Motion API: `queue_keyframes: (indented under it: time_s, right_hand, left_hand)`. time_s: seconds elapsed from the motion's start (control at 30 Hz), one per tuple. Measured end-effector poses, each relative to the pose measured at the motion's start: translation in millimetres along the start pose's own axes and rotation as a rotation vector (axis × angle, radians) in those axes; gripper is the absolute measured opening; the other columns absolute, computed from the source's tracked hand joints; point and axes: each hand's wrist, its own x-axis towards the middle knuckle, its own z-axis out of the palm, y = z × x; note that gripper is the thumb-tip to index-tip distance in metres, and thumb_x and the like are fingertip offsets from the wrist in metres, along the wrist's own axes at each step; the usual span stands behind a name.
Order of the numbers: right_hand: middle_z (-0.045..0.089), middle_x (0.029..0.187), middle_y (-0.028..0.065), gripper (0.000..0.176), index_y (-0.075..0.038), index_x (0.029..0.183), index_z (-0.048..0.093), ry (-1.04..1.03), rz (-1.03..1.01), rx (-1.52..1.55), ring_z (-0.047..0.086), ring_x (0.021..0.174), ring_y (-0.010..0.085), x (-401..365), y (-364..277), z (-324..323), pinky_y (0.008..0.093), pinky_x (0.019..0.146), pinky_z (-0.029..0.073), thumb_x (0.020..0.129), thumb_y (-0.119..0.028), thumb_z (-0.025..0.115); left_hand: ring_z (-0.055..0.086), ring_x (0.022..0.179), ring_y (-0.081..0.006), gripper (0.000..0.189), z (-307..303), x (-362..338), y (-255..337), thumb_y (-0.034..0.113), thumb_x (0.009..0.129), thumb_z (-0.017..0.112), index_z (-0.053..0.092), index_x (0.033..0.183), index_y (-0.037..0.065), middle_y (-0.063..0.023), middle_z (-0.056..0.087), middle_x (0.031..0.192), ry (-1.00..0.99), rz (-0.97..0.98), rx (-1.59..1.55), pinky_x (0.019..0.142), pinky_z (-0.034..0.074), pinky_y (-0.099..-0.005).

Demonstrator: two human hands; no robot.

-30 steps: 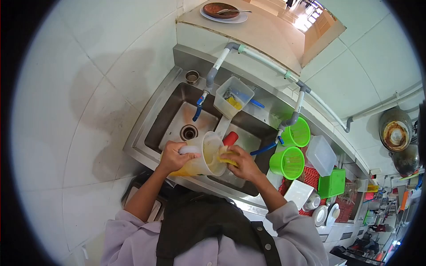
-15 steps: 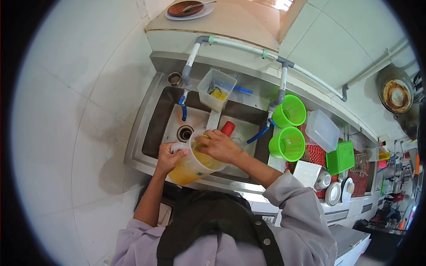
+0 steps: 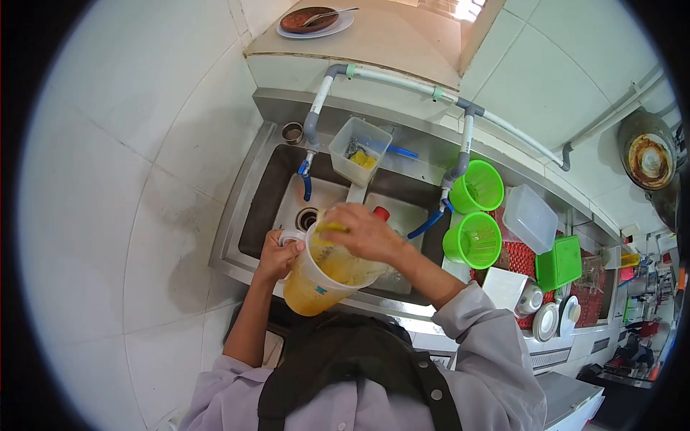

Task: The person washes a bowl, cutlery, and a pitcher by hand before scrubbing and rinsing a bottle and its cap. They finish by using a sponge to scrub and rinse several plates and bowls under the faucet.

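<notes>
My left hand [image 3: 280, 256] grips the handle of a large translucent plastic pitcher [image 3: 305, 289], tilted over the front of the sink. Yellow-orange tint and some foam show through its wall. At the pitcher's mouth, my right hand [image 3: 363, 233] holds a yellow sponge [image 3: 332, 225], partly covered by the fingers. Behind the hands lies a double steel sink [image 3: 251, 208]; the left basin has a drain [image 3: 307, 218]. A red object [image 3: 381, 213] lies in the right basin, mostly hidden by my right hand.
A clear tub [image 3: 352, 170] with yellow and dark scrubbers stands between two blue-handled taps. On the right are green baskets [image 3: 474, 241], a clear container [image 3: 530, 219], a green box [image 3: 558, 262] and white dishes [image 3: 545, 321]. A brown plate [image 3: 309, 20] rests on the ledge above.
My right hand has come up from inside the pitcher to its rim, and the yellow sponge now shows. The left hand keeps its hold on the handle. The view has shifted slightly.
</notes>
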Motion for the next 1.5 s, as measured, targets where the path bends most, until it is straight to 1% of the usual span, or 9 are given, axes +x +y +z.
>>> queue_keyframes:
  time_s: [0.1, 0.37, 0.6, 0.7, 0.77, 0.9, 1.07, 1.33, 1.5]
  right_hand:
    - [0.051, 0.123, 0.0095, 0.044, -0.014, 0.108, 0.062, 0.023, 0.276, 0.198, 0.050, 0.115, 0.0315, -9.9, 14.5, -7.1, 0.0401, 0.097, 0.043, 0.067, -0.001, 0.068]
    - [0.047, 0.132, 0.0094, 0.049, -0.015, 0.110, 0.060, -0.036, 0.127, 0.224, 0.048, 0.116, 0.0313, 8.6, -16.1, -16.9, 0.0395, 0.098, 0.042, 0.064, -0.005, 0.073]
    - [0.055, 0.120, 0.0074, 0.035, -0.013, 0.102, 0.067, -0.442, 0.153, 0.069, 0.052, 0.104, 0.0276, -23.2, -13.0, 18.2, 0.0366, 0.092, 0.043, 0.068, -0.015, 0.071]
    - [0.058, 0.116, 0.0119, 0.028, -0.011, 0.104, 0.066, -0.545, 0.280, 0.296, 0.055, 0.101, 0.0294, -27.4, -15.4, 73.2, 0.0373, 0.090, 0.044, 0.076, -0.016, 0.066]
    - [0.059, 0.117, 0.0177, 0.028, -0.008, 0.109, 0.064, -0.549, 0.730, 1.192, 0.057, 0.101, 0.0323, -39.0, -12.4, 103.2, 0.0367, 0.090, 0.045, 0.084, -0.020, 0.061]
    - [0.059, 0.120, 0.0178, 0.032, -0.004, 0.115, 0.061, -0.328, 0.761, 1.373, 0.056, 0.107, 0.0327, -32.0, -31.5, 79.7, 0.0354, 0.093, 0.043, 0.088, -0.022, 0.058]
    - [0.057, 0.122, 0.0135, 0.040, -0.006, 0.129, 0.051, -0.509, 0.303, 0.752, 0.051, 0.116, 0.0292, -46.9, 0.0, -26.9, 0.0373, 0.100, 0.039, 0.090, -0.016, 0.055]
    - [0.054, 0.113, 0.0143, 0.046, -0.013, 0.124, 0.056, 0.937, 0.920, 0.774, 0.053, 0.106, 0.0321, -9.3, -26.6, 33.5, 0.0353, 0.097, 0.041, 0.079, -0.008, 0.066]
    - [0.053, 0.108, 0.0138, 0.036, -0.012, 0.107, 0.063, 0.395, 0.584, 0.210, 0.054, 0.101, 0.0343, -49.8, -41.7, 6.6, 0.0395, 0.089, 0.045, 0.072, -0.013, 0.073]
  left_hand:
    - [0.036, 0.046, -0.0027, 0.035, 7.5, -5.8, 15.5, 0.017, 0.078, 0.076, 0.047, 0.059, 0.011, 0.0067, 0.046, 0.055, 0.030, -0.011, 0.064, 0.043, 0.026, -0.0219]
    - [0.042, 0.049, -0.0028, 0.028, 0.1, -7.3, -1.5, 0.016, 0.076, 0.078, 0.055, 0.064, 0.008, 0.0044, 0.053, 0.059, 0.041, 0.035, -0.083, 0.044, 0.031, -0.0209]
    - [0.046, 0.049, -0.0052, 0.029, 25.6, -13.7, 27.7, 0.018, 0.073, 0.079, 0.057, 0.061, 0.003, 0.0017, 0.054, 0.056, 0.162, 0.071, 0.520, 0.047, 0.037, -0.0242]
    - [0.047, 0.046, -0.0141, 0.031, 45.4, -6.9, 19.7, 0.017, 0.067, 0.080, 0.055, 0.058, 0.003, -0.0040, 0.051, 0.052, 0.081, 0.291, 0.912, 0.046, 0.037, -0.0302]
    - [0.048, 0.045, -0.0200, 0.032, 56.4, -5.2, 13.4, 0.017, 0.064, 0.081, 0.053, 0.057, 0.003, -0.0079, 0.049, 0.050, 0.003, 0.499, 1.113, 0.047, 0.037, -0.0336]
    - [0.048, 0.045, -0.0270, 0.032, 45.5, -10.1, 17.1, 0.017, 0.062, 0.080, 0.053, 0.055, 0.002, -0.0118, 0.047, 0.050, 0.015, 0.586, 1.088, 0.046, 0.037, -0.0355]
    - [0.049, 0.045, -0.0098, 0.022, 1.2, -26.2, 21.9, 0.013, 0.071, 0.078, 0.062, 0.064, 0.001, -0.0040, 0.055, 0.052, 0.273, 0.280, 0.723, 0.044, 0.036, -0.0261]
    - [0.029, 0.037, -0.0059, 0.038, 29.2, 24.6, -31.8, 0.028, 0.093, 0.060, 0.047, 0.060, 0.014, 0.0062, 0.037, 0.048, 0.494, 0.146, -0.424, 0.038, 0.027, -0.0234]
    - [0.025, 0.035, -0.0042, 0.038, 39.1, 28.0, -56.2, 0.037, 0.095, 0.055, 0.046, 0.064, 0.017, 0.0090, 0.030, 0.045, 0.587, -0.041, -0.620, 0.034, 0.023, -0.0226]
